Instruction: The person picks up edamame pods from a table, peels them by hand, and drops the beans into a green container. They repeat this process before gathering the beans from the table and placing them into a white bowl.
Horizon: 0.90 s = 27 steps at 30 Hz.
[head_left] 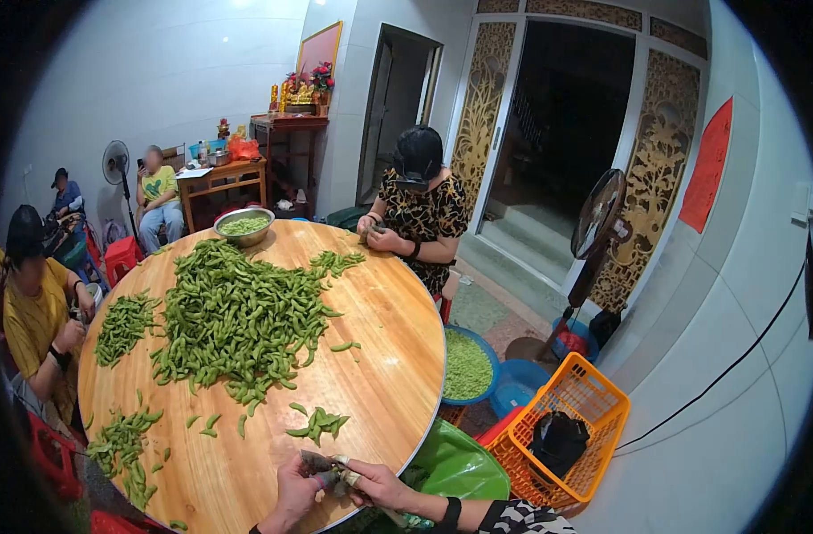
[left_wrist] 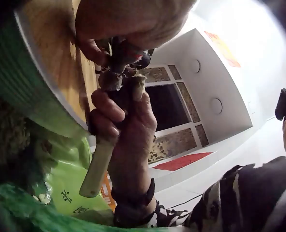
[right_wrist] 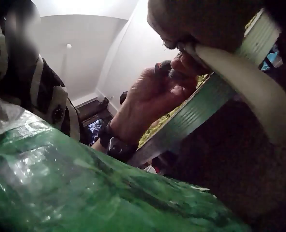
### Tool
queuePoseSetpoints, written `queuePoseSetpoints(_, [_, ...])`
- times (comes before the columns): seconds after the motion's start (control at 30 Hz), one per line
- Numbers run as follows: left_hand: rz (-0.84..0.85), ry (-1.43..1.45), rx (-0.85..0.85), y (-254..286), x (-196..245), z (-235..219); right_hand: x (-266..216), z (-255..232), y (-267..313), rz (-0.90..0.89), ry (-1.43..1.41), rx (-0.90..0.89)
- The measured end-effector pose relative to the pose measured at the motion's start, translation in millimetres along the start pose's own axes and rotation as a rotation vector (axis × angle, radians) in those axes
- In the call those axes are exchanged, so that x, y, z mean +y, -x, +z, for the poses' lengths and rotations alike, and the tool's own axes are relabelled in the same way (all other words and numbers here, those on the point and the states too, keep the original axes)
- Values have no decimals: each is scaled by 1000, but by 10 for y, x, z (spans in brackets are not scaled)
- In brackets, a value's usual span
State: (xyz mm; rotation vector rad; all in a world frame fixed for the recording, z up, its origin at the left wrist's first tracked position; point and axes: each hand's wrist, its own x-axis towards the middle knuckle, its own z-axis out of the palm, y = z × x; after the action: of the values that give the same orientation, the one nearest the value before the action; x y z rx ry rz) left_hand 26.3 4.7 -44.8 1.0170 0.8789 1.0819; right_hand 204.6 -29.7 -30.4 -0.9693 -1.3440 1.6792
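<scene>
At the near edge of the round table, my left hand (head_left: 298, 491) and right hand (head_left: 380, 485) meet, fingertips together. Between them shows a bit of a green pod (head_left: 340, 489), mostly hidden by fingers; the left thumb and fingers pinch there. Dark wraps cover some left fingertips, and pale wraps cover some on the right. From the curled fingers of my right hand sticks out a pale, handle-like rod (left_wrist: 96, 166) with a rounded end, also large in the right wrist view. Just beyond the hands lies a small heap of green pods (head_left: 319, 424).
A large pile of pods (head_left: 237, 311) covers the middle of the wooden table (head_left: 389, 356), with a metal bowl (head_left: 244, 227) behind. A green bag (head_left: 464, 463) hangs beside my right arm. An orange crate (head_left: 602, 436) and blue basin (head_left: 467, 365) stand right. Other people sit around.
</scene>
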Motion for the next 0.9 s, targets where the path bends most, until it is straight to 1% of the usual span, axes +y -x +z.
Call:
queuePoseSetpoints(0.1, [10,-22,2,42,84,25,-83,34,54,24,38,6])
queuePoseSetpoints(0.13, [34,-5,34,60,104,44,-45,13,32,23,38,6])
queuePoseSetpoints(0.2, [58,16,65,51,132,61,29,-32,-14,20,-51,0])
queuePoseSetpoints(0.27, [22,106,50,52,165,56,12,-25,14,31,-21,-12])
queuePoseSetpoints(0.3, [20,107,56,60,168,47,-6,-11,24,35,6,-23])
queuePoseSetpoints(0.4, [-29,40,37,62,135,30,16,-4,31,1,-25,-32])
queuePoseSetpoints(0.5, [-31,36,43,72,103,17,53,-12,30,2,-30,-61])
queuePoseSetpoints(0.57, [-74,1,42,90,112,-13,5,-11,48,21,-55,-84])
queuePoseSetpoints(0.7, [-53,5,26,131,191,-37,-100,24,76,24,-75,-125])
queuePoseSetpoints(0.8, [-42,47,11,130,249,-13,-106,24,90,72,-57,-126])
queuePoseSetpoints(0.87, [-20,139,-1,141,227,-5,-76,4,75,66,-64,-129])
queuePoseSetpoints(0.9, [-19,132,-2,147,231,-7,-72,-1,69,67,-67,-130])
